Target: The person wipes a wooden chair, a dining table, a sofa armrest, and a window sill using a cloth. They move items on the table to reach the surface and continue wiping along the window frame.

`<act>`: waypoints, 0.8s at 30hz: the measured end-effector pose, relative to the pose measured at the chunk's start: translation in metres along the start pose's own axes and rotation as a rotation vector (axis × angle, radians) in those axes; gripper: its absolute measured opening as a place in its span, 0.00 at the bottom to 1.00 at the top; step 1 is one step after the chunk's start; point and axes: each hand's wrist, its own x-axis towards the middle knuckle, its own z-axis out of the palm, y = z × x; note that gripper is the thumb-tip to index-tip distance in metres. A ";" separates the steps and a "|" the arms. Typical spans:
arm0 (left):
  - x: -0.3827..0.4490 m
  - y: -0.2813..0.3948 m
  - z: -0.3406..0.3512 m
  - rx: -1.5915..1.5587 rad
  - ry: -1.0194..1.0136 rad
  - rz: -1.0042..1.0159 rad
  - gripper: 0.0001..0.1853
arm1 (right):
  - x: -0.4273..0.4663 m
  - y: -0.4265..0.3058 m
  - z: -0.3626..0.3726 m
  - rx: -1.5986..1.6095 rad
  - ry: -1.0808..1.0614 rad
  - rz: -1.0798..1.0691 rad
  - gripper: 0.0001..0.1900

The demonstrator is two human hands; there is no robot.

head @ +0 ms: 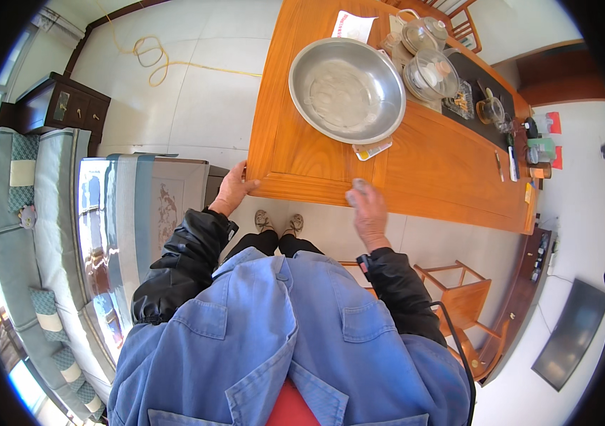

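My left hand [234,186] grips the near left corner of a wooden table [440,181], with the thumb along the front edge and the fingers against the left side. Close to the front edge, my right hand [370,215] presses a bunched greyish cloth [356,191] onto the tabletop. Beyond it stands a wide stainless steel basin [387,80], which appears to hold some clear water. A phone-sized flat item [374,150] with a white and yellow face lies partly under the basin's near rim.
Glass pots [430,74], a glass ashtray [459,101] with cigarette butts and a glass pitcher [489,111] stand at the back right. A printed paper [354,25] lies behind the basin. A wooden chair [462,303] is at my right, and a yellow cable [196,65] crosses the floor.
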 end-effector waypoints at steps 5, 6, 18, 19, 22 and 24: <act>0.005 0.004 -0.002 0.080 -0.027 -0.039 0.35 | -0.019 0.038 -0.001 -0.124 0.222 0.233 0.11; 0.006 0.007 -0.003 0.083 -0.029 -0.067 0.34 | -0.015 0.028 0.007 -0.095 0.172 0.189 0.11; 0.009 0.040 -0.010 0.219 -0.125 -0.122 0.31 | 0.033 -0.017 0.030 -0.015 0.183 0.148 0.08; 0.012 0.041 -0.013 0.228 -0.148 -0.116 0.30 | 0.035 -0.017 0.033 -0.039 0.204 0.177 0.08; 0.022 0.046 -0.020 0.283 -0.247 -0.123 0.31 | 0.044 -0.040 0.050 -0.072 0.171 0.182 0.08; 0.030 0.049 -0.025 0.281 -0.317 -0.164 0.33 | 0.052 -0.054 0.058 -0.060 0.146 0.168 0.09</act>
